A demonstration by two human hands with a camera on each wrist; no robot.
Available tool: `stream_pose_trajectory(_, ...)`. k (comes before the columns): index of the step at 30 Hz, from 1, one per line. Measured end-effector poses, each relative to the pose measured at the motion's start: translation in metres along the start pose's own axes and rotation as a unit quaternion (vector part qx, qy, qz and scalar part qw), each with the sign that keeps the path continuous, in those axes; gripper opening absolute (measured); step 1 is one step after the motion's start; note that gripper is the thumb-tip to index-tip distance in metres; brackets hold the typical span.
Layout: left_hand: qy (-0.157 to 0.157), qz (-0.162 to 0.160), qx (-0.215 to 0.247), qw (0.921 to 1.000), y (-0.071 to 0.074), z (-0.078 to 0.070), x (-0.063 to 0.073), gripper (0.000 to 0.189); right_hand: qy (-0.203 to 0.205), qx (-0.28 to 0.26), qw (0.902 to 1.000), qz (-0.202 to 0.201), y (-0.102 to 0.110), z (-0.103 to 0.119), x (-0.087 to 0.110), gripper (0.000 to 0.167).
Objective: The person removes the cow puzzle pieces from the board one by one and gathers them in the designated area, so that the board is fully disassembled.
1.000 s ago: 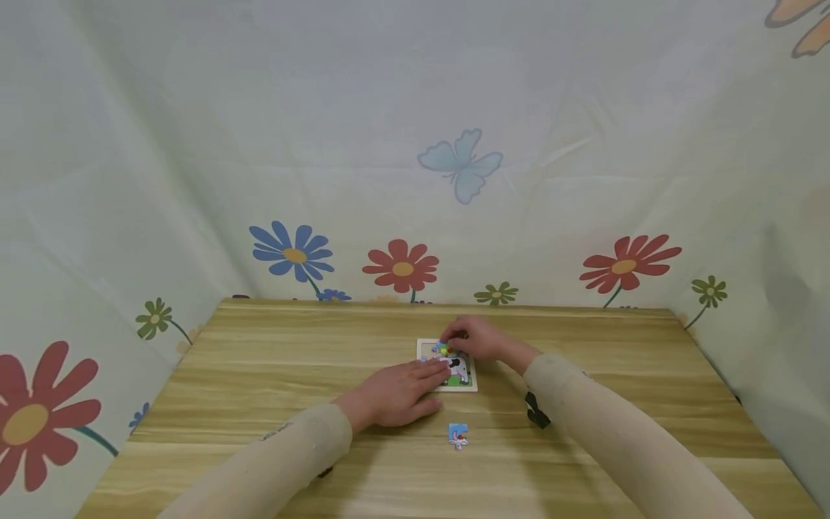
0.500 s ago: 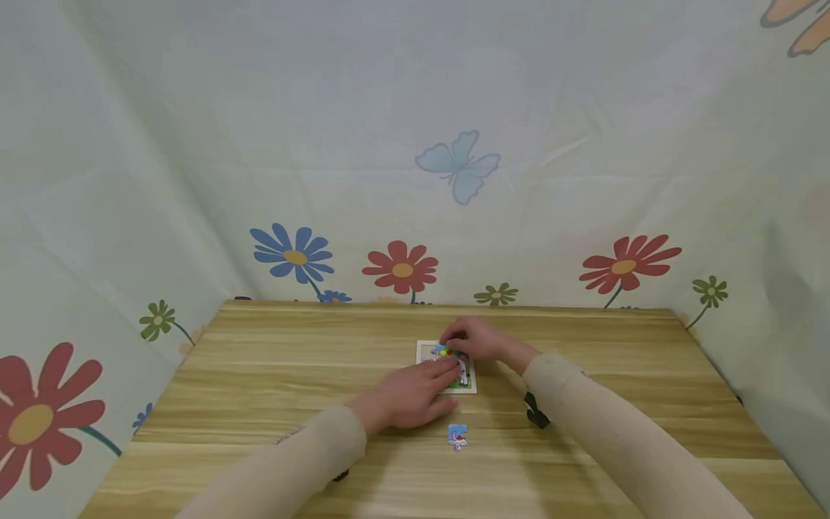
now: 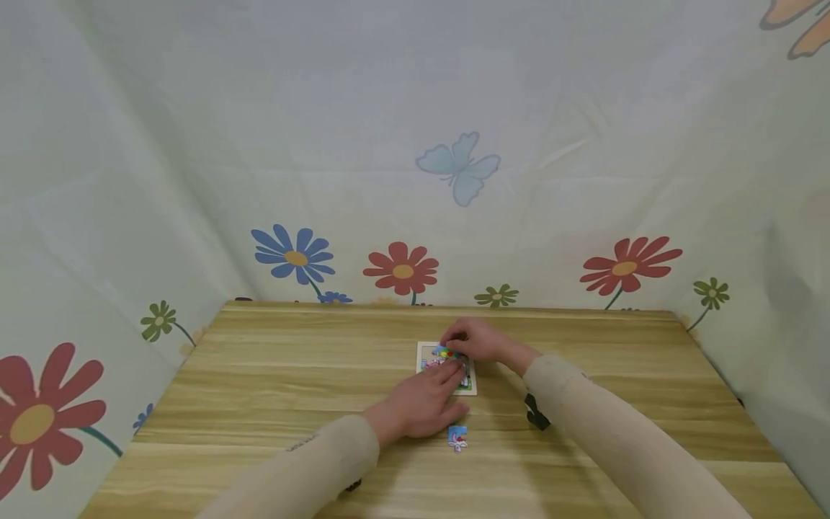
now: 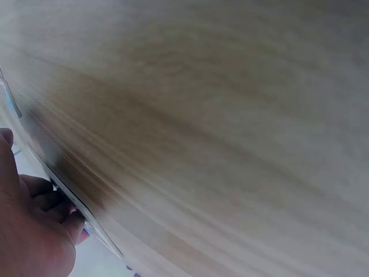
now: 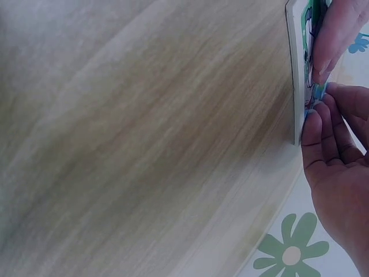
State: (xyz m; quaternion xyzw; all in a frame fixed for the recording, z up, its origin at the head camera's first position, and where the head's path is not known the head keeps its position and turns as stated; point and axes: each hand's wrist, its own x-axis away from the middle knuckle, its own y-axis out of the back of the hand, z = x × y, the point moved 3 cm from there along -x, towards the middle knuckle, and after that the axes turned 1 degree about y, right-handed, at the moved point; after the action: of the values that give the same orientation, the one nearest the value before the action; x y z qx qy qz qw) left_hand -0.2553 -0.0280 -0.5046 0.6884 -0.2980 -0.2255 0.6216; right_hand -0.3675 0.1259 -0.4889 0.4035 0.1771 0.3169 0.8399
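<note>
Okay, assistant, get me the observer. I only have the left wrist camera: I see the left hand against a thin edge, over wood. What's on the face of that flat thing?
Observer: In the right wrist view it's a light-rimmed picture board, its face printed in green, white and black.

Operator: Got it. And the right hand, where's that working?

Observer: In the head view, the right hand is at the board's far side, its fingertips at a blue piece with yellow and red on it.

Operator: Is any other piece lying off the board, and where?

Observer: Yes, the head view shows one loose piece on the table, on the person's side of the board.
</note>
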Motion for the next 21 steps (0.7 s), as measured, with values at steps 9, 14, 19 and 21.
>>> stream_pose_trajectory(9, 0.005, -0.003, -0.025, 0.9997, -0.0014, -0.0016, -0.0013, 0.070, -0.002, -0.014, 0.9999, -0.006, 0.0010, 0.0034, 0.0010, 0.016)
stream_pose_trajectory(14, 0.005, 0.003, -0.035, 0.9994, -0.0047, -0.0011, -0.0023, 0.071, -0.001, -0.020, 0.9998, -0.007, 0.0007, 0.0039, 0.0000, 0.015)
stream_pose_trajectory(19, 0.008, 0.009, -0.046, 0.9989, -0.0056, -0.0008, -0.0023, 0.071, -0.012, -0.029, 0.9995, -0.009, -0.0004, 0.0038, -0.0013, 0.013)
stream_pose_trajectory(21, 0.011, 0.013, -0.048, 0.9987, -0.0056, -0.0007, -0.0022, 0.071, -0.016, -0.033, 0.9993, -0.010, -0.0007, 0.0044, -0.0013, 0.012)
